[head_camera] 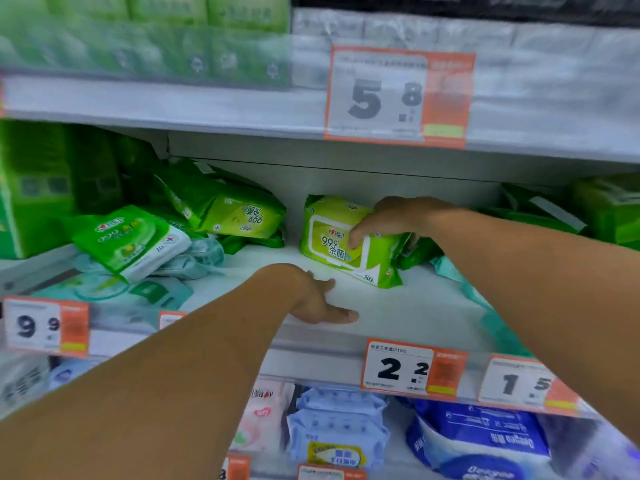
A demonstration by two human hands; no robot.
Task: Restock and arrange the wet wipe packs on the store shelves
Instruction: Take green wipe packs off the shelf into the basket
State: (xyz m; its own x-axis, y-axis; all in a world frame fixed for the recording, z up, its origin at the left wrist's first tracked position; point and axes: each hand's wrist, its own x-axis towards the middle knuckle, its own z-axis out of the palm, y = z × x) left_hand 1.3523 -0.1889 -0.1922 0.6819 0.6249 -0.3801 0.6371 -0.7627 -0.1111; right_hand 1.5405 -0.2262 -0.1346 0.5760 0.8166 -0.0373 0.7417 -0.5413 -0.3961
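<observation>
Right hand (398, 220) has its grip curled round a green wipe pack (343, 244) to stand it up, left hand (311, 296) spread flat on the shelf (398, 306), probably for balance.

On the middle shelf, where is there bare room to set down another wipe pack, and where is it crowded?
Bare white shelf runs along the front edge, between the left hand and the teal packs at right, in front of the lime pack that the right hand grips. A narrower gap lies behind the left hand. The left end, with piled green packs, is crowded.
</observation>
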